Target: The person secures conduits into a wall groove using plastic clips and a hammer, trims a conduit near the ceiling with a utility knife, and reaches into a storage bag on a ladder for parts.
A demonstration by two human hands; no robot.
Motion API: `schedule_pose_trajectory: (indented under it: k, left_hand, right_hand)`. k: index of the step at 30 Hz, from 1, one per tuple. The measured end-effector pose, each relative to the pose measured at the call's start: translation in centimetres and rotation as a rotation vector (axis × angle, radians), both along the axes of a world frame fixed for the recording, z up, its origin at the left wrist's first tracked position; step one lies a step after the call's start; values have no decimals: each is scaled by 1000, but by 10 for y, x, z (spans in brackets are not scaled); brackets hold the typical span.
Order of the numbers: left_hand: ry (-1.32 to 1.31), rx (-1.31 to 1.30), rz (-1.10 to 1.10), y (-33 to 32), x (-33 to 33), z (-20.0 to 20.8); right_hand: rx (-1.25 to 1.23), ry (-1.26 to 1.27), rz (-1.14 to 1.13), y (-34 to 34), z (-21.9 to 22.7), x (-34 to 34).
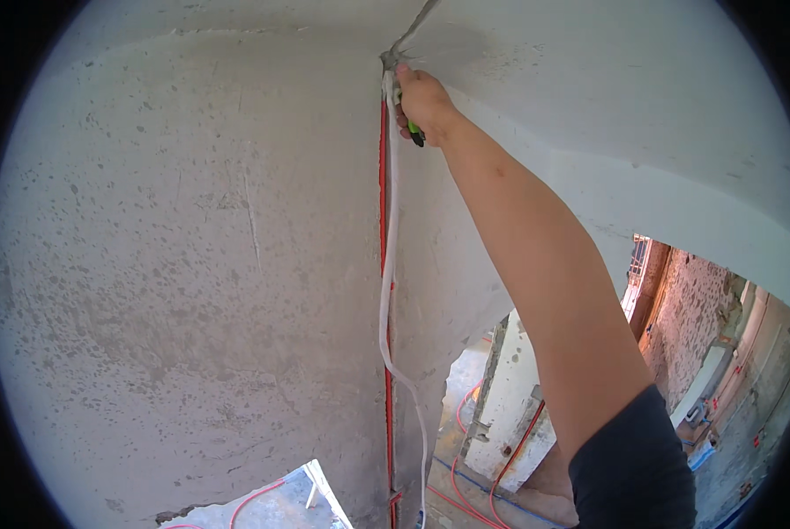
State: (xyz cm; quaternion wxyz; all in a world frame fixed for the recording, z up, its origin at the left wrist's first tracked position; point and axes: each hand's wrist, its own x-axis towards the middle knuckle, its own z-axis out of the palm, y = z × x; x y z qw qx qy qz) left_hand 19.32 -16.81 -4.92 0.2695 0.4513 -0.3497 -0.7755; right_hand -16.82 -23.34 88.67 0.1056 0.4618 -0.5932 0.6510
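My right hand [426,101] reaches high up to the corner where the wall meets the ceiling. Its fingers are closed around a tool with a green-and-black handle [415,133]; the working end is hidden, so its kind cannot be told. Close beside the fingers, a white flexible tube [391,212] comes down from the corner, bows to the left and then swings right lower down. Behind it a red pipe [383,176] runs vertically in a groove in the wall. Just above the hand is a rough grey patch [390,60] at the groove's top. My left hand is out of view.
A speckled grey concrete wall [192,220] fills the left. The groove continues across the ceiling [426,16]. Below, red hoses [465,502] and a blue pipe [536,514] lie on the floor. At right, an opening shows a rough wall with pipes [739,353].
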Motion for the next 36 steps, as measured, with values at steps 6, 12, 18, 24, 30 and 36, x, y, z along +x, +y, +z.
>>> schedule_pose_trajectory:
  k: [6,12,18,24,30,36]
  left_hand:
    - [12,-13,1,10,5,-7]
    - [19,-19,25,12,9,-9]
    - [37,-41,50,5,-5,-15]
    - [22,-130,18,-3,-18,-12]
    - [1,-206,-14,0,-22,-13]
    - [-23,-285,-55,5,-18,-14]
  right_hand:
    - [238,54,-78,7,13,-1]
    - [88,-93,5,3,-7,-8]
    - [47,-66,95,-19,2,-31]
    - [-89,43,127,-42,-8,-57]
    - [-120,104,123,-46,-11,-58]
    - [-140,229,-53,-45,-14,-43]
